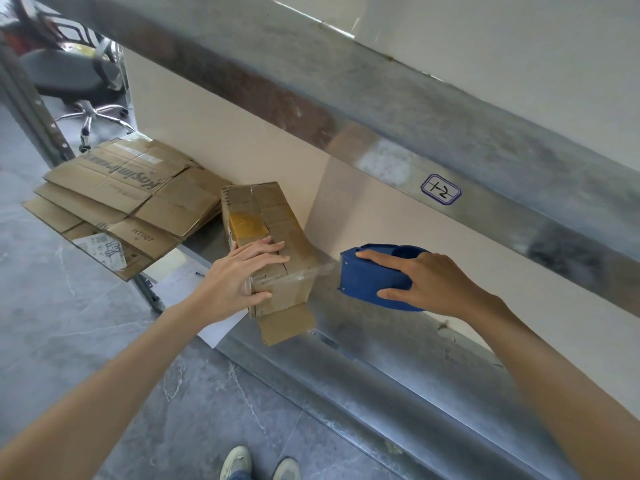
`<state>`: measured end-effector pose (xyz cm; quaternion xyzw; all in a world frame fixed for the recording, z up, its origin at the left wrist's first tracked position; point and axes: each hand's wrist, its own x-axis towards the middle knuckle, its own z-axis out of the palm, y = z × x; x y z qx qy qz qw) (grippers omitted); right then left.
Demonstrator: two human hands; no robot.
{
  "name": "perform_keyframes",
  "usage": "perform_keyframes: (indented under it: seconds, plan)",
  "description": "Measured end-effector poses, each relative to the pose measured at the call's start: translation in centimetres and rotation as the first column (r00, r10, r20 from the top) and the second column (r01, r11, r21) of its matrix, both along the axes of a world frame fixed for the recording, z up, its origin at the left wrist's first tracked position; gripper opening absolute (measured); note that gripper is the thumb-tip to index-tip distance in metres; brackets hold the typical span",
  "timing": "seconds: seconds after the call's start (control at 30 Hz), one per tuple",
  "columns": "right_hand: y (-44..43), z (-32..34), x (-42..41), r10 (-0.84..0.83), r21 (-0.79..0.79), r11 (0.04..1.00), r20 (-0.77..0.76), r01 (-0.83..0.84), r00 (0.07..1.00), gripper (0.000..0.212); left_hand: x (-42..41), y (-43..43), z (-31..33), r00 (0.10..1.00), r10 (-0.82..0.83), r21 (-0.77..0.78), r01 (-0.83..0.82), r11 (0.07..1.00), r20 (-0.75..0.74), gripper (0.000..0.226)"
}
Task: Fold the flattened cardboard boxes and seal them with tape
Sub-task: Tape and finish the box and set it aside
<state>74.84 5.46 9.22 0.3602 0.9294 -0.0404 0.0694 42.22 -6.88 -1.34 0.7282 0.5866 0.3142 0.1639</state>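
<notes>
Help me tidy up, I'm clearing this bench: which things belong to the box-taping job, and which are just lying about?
For the job: folded box, pressed by the left hand; blue tape dispenser, gripped by the right hand; stack of flattened boxes.
Lying about: sheet of paper; pen; office chair.

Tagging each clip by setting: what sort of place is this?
Probably a packing or storage area: a metal rack shelf, a stack of flattened cardboard boxes lying on it, and a blue tape dispenser.
</notes>
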Motion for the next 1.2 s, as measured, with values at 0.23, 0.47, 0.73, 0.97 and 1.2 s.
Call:
perform_keyframes:
  seconds: [0.23, 0.47, 0.73, 0.97, 1.2]
  plan:
    - [0.4, -0.5, -2.1, -0.014, 0.057, 0.998, 0.044, 0.011, 0.999, 0.069, -0.1, -0.1, -0.3, 1.0, 0.0, 0.025, 0.0, 1.0, 0.018, 0.069]
    - [-0.4, -1.9, -4.3, -0.024, 0.174, 0.985, 0.066, 0.012, 0.998, 0.069, 0.0, 0.1, -0.6, 1.0, 0.015, 0.018, -0.016, 1.0, 0.025, 0.069]
    - [-0.8, -3.8, -5.1, -0.025, 0.176, 0.984, 0.014, 0.022, 1.0, 0.069, 0.1, 0.4, -0.4, 1.0, 0.013, 0.028, -0.014, 1.0, 0.024, 0.067]
    - [-0.3, -4.6, -6.9, -0.045, 0.181, 0.983, 0.033, 0.039, 0.998, 0.068, -0.1, 0.7, -0.4, 1.0, 0.013, 0.024, -0.014, 1.0, 0.021, 0.068]
    - [0.9, -7.6, -5.6, -0.216, -0.073, 0.976, -0.173, 0.206, 0.961, 0.067, 0.1, 0.6, -0.3, 1.0, 0.02, 0.009, -0.02, 1.0, 0.02, 0.07]
